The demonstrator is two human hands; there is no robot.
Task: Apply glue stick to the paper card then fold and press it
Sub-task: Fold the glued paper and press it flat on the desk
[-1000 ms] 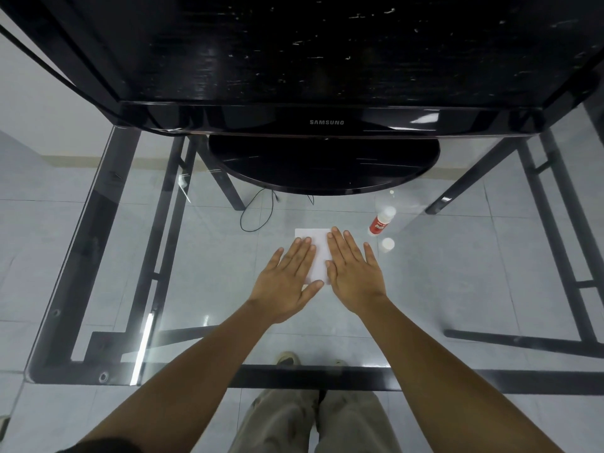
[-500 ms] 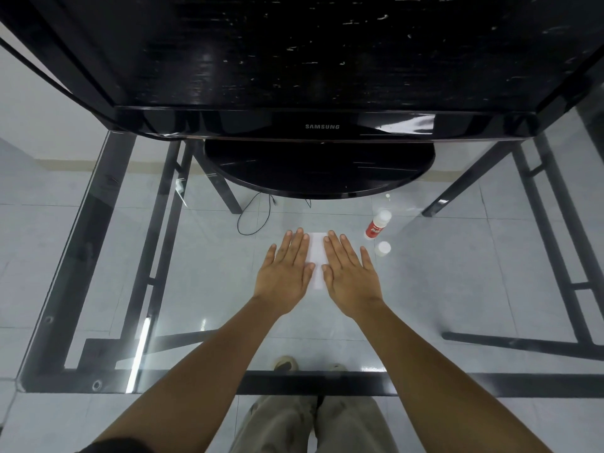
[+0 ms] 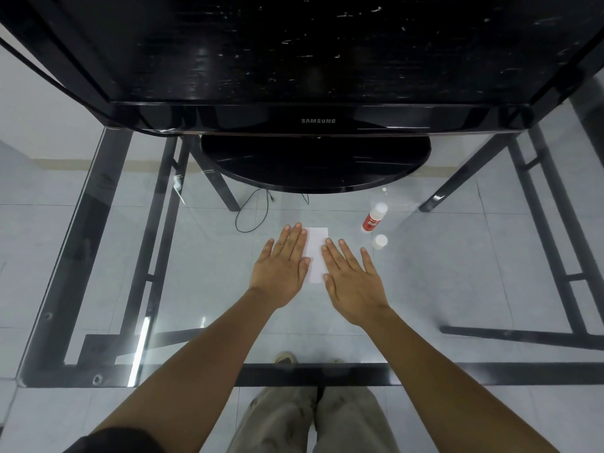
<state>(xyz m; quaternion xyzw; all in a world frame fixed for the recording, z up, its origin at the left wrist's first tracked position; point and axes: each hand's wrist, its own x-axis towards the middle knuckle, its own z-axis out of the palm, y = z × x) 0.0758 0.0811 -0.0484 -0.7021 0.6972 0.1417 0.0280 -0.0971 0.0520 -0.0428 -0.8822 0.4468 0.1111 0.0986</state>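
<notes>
White paper card (image 3: 316, 253) lies flat on the clear glass bench (image 3: 196, 256), right between the left hand (image 3: 281, 269) and the right hand (image 3: 351, 279). Both hands are spread flat with straight fingers, and each one covers a long edge of the card. The red and white glue stick (image 3: 374, 218) lies near, its small round white cap (image 3: 379, 240) off beside it. The card looks narrow, so I think gluing and folding are done. Only the pressing seems left.

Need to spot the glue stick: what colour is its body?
Glue stick: red body, white end; head view.
</notes>
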